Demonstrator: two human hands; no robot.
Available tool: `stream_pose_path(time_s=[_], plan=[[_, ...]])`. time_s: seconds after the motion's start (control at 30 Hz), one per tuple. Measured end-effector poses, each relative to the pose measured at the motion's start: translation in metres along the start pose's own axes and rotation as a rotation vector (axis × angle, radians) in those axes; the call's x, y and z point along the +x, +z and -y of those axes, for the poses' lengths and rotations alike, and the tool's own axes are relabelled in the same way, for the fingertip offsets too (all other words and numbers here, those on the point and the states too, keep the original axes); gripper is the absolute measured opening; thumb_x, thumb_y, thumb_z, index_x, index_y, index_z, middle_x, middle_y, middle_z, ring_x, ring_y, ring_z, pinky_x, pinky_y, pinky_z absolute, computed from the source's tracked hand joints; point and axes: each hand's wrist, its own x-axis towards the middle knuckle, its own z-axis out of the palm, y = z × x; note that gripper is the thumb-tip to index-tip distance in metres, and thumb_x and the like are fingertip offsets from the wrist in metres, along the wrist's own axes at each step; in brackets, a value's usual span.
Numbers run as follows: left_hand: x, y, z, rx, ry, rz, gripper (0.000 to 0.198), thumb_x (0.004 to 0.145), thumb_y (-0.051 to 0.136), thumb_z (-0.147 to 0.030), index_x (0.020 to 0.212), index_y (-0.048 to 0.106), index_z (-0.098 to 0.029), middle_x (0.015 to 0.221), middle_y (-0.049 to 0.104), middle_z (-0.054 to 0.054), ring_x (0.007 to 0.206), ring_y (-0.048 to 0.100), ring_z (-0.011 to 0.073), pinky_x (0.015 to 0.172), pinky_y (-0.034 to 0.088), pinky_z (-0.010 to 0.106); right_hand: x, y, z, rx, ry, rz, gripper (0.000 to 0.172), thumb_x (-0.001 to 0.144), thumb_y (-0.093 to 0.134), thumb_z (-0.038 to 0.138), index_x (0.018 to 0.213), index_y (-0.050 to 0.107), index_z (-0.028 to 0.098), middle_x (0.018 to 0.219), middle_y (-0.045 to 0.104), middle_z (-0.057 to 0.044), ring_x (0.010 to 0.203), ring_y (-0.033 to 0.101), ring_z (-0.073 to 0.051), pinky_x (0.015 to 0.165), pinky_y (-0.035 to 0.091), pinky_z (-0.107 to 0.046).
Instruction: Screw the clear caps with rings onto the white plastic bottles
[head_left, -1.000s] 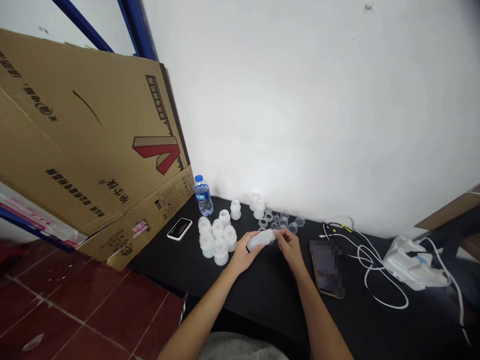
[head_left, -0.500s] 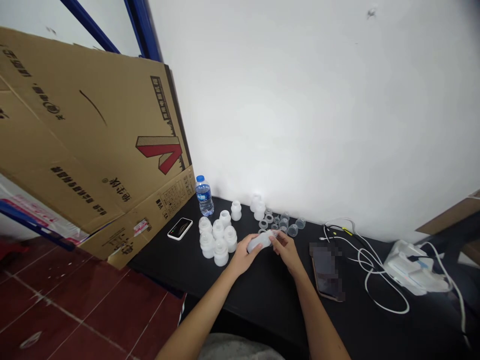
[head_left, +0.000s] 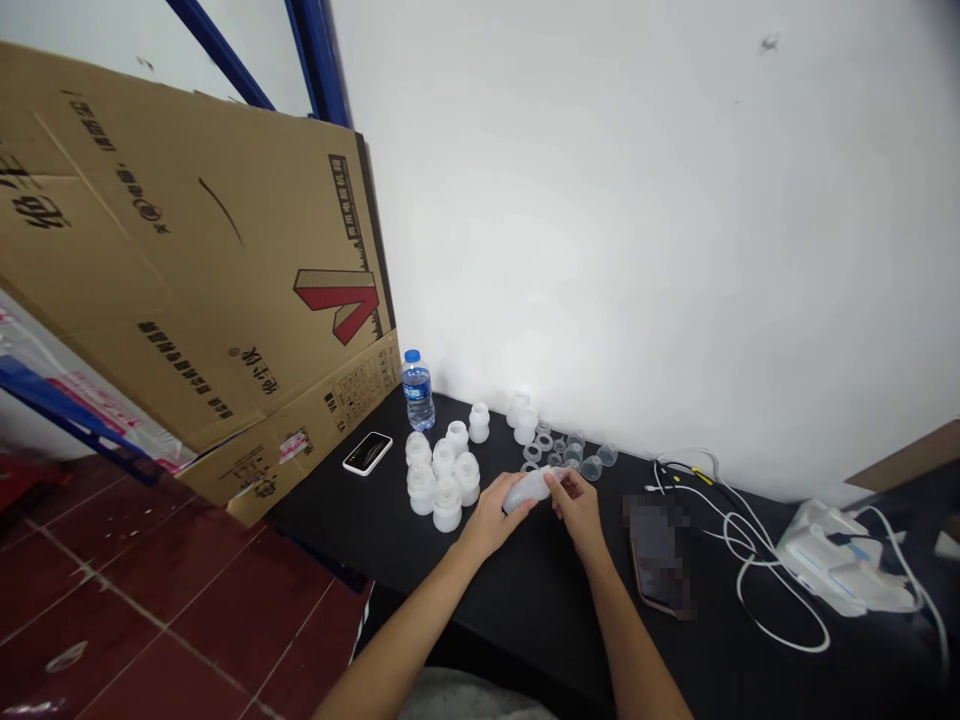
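My left hand (head_left: 495, 510) is wrapped round a white plastic bottle (head_left: 526, 490), tilted with its neck up and to the right. At that neck, the fingertips of my right hand (head_left: 576, 500) are pinched together; whether they hold a small part or only the neck is too small to tell. Just beyond my hands lie clear plastic caps (head_left: 591, 468) and translucent rings (head_left: 532, 452). Several white bottles with wide necks (head_left: 448, 505) stand grouped left of my left hand. More white bottles (head_left: 525, 425) stand by the wall.
A water bottle (head_left: 418, 390) and a white-edged phone (head_left: 367, 454) are at the table's left. Another phone (head_left: 660, 560), white cables (head_left: 739, 530) and a white plastic device (head_left: 832, 560) lie on the right. A large cardboard box (head_left: 202, 270) borders the left side.
The view has shifted slightly, so things sit a little further right. The bottle has turned a little in my hands, which stay together at it.
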Motion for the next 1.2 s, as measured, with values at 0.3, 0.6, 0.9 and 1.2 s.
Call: stream_pose_path(time_s=[0.3,0.6,0.9,1.2], plan=[[-0.001,-0.002,-0.010,0.001,-0.072,0.070,0.043,0.094,0.075,-0.037,0.134,0.067,-0.027,0.118,0.077,0.007,0.105,0.074,0.0293,0.093,0.060,0.043,-0.006,0.000,0.003,0.002,-0.028,0.108,0.054,0.089,0.073,0.072,0.107,0.081,0.021,0.068,0.067,-0.003,0.055,0.053,-0.019,0.052,0.045,-0.031],[-0.006,-0.005,-0.007,-0.062,-0.099,0.019,0.061,0.103,0.064,-0.050,0.153,0.041,-0.023,0.140,0.070,0.015,0.120,0.074,0.0340,0.102,0.057,0.048,-0.001,-0.012,-0.008,0.008,-0.018,0.014,0.057,0.094,0.068,0.071,0.070,0.070,0.020,0.052,0.044,0.004,0.046,0.036,-0.012,0.044,0.025,-0.026],[-0.005,-0.001,-0.002,-0.046,-0.036,0.005,0.055,0.104,0.062,-0.049,0.152,0.048,-0.026,0.148,0.065,0.014,0.136,0.065,0.0365,0.116,0.050,0.052,-0.004,-0.016,-0.003,-0.414,-0.174,-0.220,0.065,0.096,0.063,0.072,0.054,0.053,0.023,0.053,0.044,0.003,0.053,0.042,-0.016,0.054,0.034,-0.030],[-0.007,0.006,0.010,0.030,-0.074,-0.079,0.053,0.095,0.075,-0.051,0.137,0.056,-0.024,0.130,0.072,0.011,0.120,0.070,0.0320,0.105,0.056,0.050,0.010,-0.036,-0.021,-0.627,-0.271,-0.212,0.065,0.094,0.062,0.070,0.126,0.077,0.016,0.065,0.055,0.002,0.056,0.053,-0.021,0.062,0.043,-0.032]])
